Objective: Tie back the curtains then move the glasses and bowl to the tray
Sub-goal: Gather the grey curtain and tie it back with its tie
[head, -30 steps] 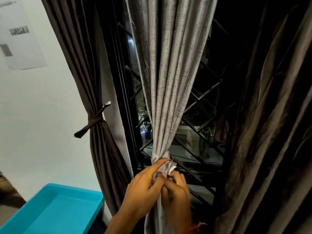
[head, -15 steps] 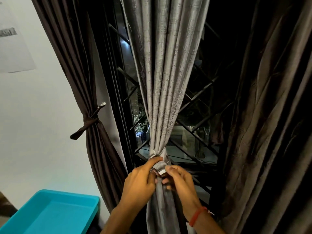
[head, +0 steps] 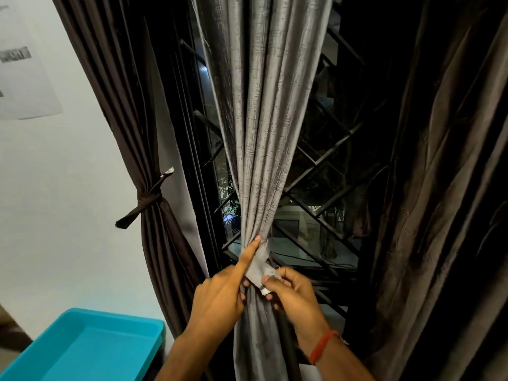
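Observation:
A grey curtain (head: 261,133) hangs in the middle of the window, gathered at waist height by a grey tie strip (head: 259,266). My left hand (head: 220,295) presses its index finger on the gathered spot, the other fingers curled against the cloth. My right hand (head: 295,294) pinches the loose end of the strip just below. A dark brown curtain (head: 123,111) at the left is bound with its own tie (head: 145,204). The turquoise tray (head: 82,350) sits at the bottom left. No glasses or bowl are in view.
A second dark brown curtain (head: 439,215) hangs loose at the right. Black diamond window bars (head: 324,171) stand behind the grey curtain. A white wall with a paper sheet (head: 22,72) fills the left.
My hands have come apart a little. The left index finger now points up onto the knot, and the right hand has pulled the strip's end down and to the right.

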